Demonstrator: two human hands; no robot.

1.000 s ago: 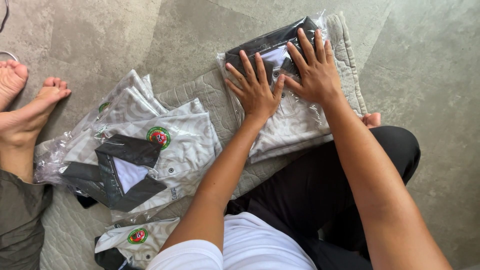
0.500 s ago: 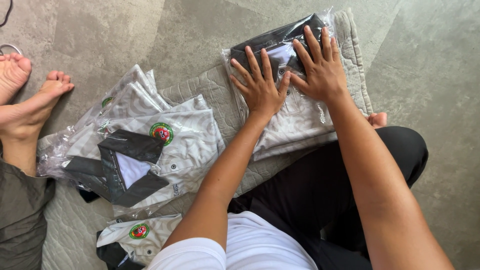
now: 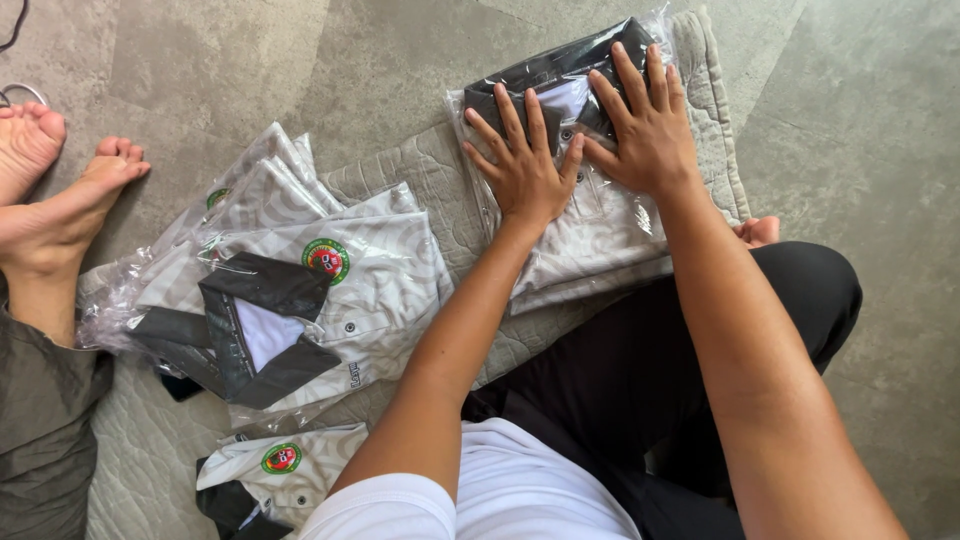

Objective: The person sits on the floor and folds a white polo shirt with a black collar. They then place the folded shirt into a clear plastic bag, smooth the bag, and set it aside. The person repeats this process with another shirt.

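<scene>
- A grey stone-look floor [image 3: 380,50] fills the view, with a quilted grey mat [image 3: 440,170] laid across the centre.
- At nine o'clock, a heap of bagged shirts [image 3: 300,290]; another person's bare feet [image 3: 50,200] cut off at the edge.
- At twelve o'clock, the left hand [image 3: 525,165] and right hand [image 3: 650,130] press flat, fingers spread, on a bagged shirt [image 3: 590,235]; its front is largely hidden.

Both hands [image 3: 590,150] flat, fingers spread

A pile of bagged grey polo shirts [image 3: 300,290] is stacked at left on a quilted mat [image 3: 440,180]. One more folded shirt [image 3: 275,470] is seen below. Another person's bare feet [image 3: 60,190] are rested on the floor [image 3: 860,130].
</scene>
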